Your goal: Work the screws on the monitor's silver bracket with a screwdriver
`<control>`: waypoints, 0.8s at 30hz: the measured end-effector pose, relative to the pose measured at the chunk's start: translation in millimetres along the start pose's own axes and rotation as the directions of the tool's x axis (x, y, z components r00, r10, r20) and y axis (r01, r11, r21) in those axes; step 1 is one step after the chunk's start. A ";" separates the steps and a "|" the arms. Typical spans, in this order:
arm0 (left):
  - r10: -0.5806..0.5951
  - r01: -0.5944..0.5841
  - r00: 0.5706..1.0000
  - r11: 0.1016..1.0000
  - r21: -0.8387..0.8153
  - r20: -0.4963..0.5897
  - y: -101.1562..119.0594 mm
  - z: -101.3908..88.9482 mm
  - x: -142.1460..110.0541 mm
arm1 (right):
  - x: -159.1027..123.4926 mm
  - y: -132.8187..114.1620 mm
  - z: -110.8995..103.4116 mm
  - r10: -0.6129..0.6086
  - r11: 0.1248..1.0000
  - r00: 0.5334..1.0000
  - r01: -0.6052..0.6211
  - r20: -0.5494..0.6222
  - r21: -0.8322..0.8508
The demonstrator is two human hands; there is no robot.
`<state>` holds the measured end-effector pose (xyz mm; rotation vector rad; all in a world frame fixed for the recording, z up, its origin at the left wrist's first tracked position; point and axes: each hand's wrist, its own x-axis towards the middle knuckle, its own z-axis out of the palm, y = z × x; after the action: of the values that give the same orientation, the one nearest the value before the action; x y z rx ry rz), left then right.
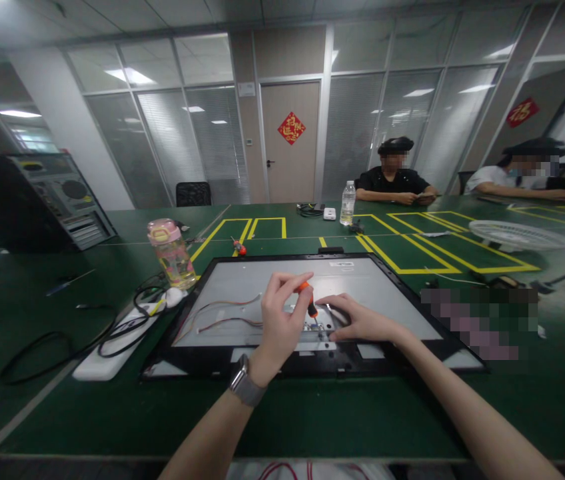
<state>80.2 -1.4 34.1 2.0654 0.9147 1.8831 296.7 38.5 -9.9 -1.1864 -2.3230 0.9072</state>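
A black-framed monitor panel (pixel 242 280) lies face down on the green table, its grey back plate showing thin coloured wires (pixel 222 313) at the left. My left hand (pixel 282 320) is closed around an orange-handled screwdriver (pixel 307 297), held upright with its tip down on a small metal bracket (pixel 312 328) near the panel's front edge. My right hand (pixel 357 320) rests beside the tip, fingers curled and pressed on the bracket. A watch sits on my left wrist.
A pink-lidded bottle (pixel 172 253) and black cables (pixel 112 333) on a white strip lie left of the panel. A computer case (pixel 57 197) stands far left. A water bottle (pixel 347 203), a white fan grille (pixel 517 235) and two seated people are across the table.
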 end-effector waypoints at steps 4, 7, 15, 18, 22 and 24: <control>-0.024 0.024 1.000 0.999 -0.029 0.019 -1.3 -0.7 -0.5 | -0.8 -2.7 -0.7 0.027 1.000 1.000 -0.027 0.004 0.001; -0.028 0.030 0.999 0.999 -0.041 0.035 -2.9 -1.5 -0.8 | -0.9 -4.2 -1.0 0.016 1.000 1.000 -0.016 0.006 -0.004; -0.055 0.055 0.998 0.998 -0.008 0.034 -1.5 -1.8 0.4 | -0.6 -4.7 -1.0 0.020 1.000 1.000 -0.020 0.004 -0.014; -0.054 0.056 0.997 0.998 -0.041 0.054 -1.0 -1.0 1.5 | -0.6 -4.4 -1.0 0.014 1.000 1.000 -0.014 0.007 -0.008; -0.055 0.055 0.998 0.998 0.008 0.008 -2.5 0.6 2.0 | -0.7 -4.9 -0.9 0.018 1.000 1.000 -0.018 0.006 -0.001; -0.064 0.064 0.998 0.998 0.020 0.005 -3.5 0.6 1.1 | -0.8 -5.4 -1.0 0.029 1.000 1.000 -0.029 0.009 -0.002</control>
<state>79.7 2.1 33.0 2.0262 0.9897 1.8430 294.7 35.8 -5.5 -1.2223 -2.3197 0.9223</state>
